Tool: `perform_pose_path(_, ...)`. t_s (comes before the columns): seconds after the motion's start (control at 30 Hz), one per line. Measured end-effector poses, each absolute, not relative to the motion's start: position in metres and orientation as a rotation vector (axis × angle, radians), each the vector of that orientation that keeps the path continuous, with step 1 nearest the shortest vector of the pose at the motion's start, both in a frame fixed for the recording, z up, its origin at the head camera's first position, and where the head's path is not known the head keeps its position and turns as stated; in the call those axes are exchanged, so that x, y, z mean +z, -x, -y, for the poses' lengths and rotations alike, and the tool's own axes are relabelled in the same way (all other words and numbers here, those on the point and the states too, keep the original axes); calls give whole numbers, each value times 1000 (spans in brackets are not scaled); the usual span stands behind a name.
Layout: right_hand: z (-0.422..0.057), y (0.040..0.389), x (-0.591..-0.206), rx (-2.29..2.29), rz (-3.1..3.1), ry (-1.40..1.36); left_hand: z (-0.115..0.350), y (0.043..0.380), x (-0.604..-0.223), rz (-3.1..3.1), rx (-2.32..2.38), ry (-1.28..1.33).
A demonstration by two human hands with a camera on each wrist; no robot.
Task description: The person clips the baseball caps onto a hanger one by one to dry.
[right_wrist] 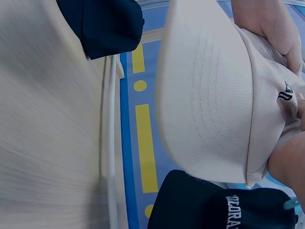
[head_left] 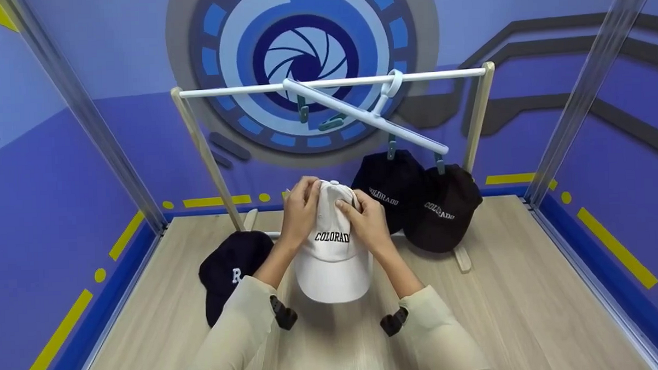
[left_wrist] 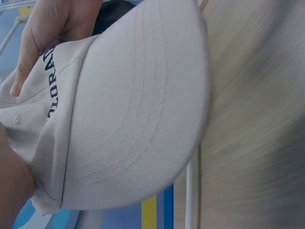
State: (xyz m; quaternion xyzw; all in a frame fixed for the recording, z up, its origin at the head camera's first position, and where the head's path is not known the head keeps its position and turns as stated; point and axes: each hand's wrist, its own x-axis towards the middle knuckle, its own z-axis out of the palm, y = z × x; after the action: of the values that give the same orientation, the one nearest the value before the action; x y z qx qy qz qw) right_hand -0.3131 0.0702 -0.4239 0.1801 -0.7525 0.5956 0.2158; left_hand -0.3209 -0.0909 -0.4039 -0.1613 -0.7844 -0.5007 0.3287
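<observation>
Hold the white cap (head_left: 334, 280) by the crown, above the middle of the worktop (head_left: 550, 265), with the brim pointing down toward the near edge. The left hand (head_left: 301, 208) grips the crown's left side; the right hand (head_left: 369, 216) grips the opposite side, its thumb pressed on the front panel. Both grips are closed on fabric (the fingers behind the crown are hidden), leaving the brim free.

The step in hand appears to be steadying and shaping the crown. Apply equal pressure from the 2 sides; excess thumb force may crease the panel. Keep the lettering facing the near edge and the brim clear of the dark cap (head_left: 249, 245) by the left edge. Avoid knocking the tilted hanger (head_left: 354, 110) or the 2 black caps (head_left: 380, 169) clipped below it, toward the far right corner
</observation>
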Motion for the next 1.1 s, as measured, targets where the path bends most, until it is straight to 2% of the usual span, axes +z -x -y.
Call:
perform_pose_path(0.63, -79, 316, -411, 1654, 2060, -469, 80, 325, -389, 2051, -1326, 447)
perform_pose_path(1.1, -79, 309, -419, 1667, 2085, -457, 78, 320, -399, 2042, -1290, 445)
